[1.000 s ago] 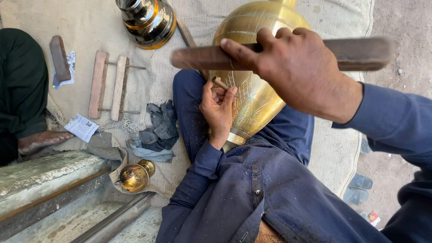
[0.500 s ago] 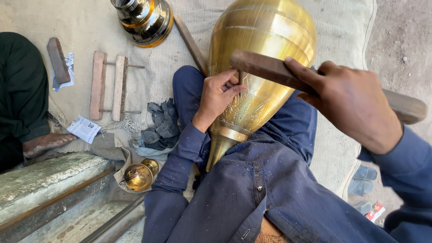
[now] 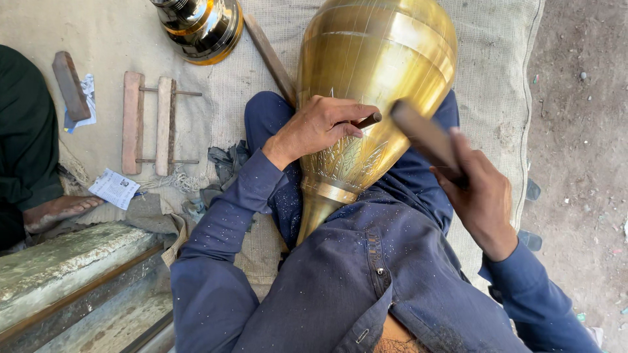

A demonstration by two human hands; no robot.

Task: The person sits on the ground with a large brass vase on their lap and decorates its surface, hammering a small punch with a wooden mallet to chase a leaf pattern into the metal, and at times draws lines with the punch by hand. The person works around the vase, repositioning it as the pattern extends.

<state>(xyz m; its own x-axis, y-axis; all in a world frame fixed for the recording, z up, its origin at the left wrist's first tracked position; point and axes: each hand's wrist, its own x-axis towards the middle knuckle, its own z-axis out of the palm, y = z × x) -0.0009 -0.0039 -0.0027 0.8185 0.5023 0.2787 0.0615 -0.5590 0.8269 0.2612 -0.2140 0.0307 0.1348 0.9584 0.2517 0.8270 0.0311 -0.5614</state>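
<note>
Left hand (image 3: 320, 127) pinches a small chisel (image 3: 367, 120) against the brass vessel (image 3: 373, 85); right hand (image 3: 481, 193), at four o'clock, grips a wooden mallet (image 3: 425, 137). Engraving covers only the lower band; the upper body looks plain.

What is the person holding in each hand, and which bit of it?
Left hand pinches a thin chisel along its shaft, against the brass vessel. Right hand grips a wooden striker by its lower end.

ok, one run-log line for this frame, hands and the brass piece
left hand: holds thin punch against brass vessel | right hand: grips wooden mallet, beside punch | vessel: lying across lap
</note>
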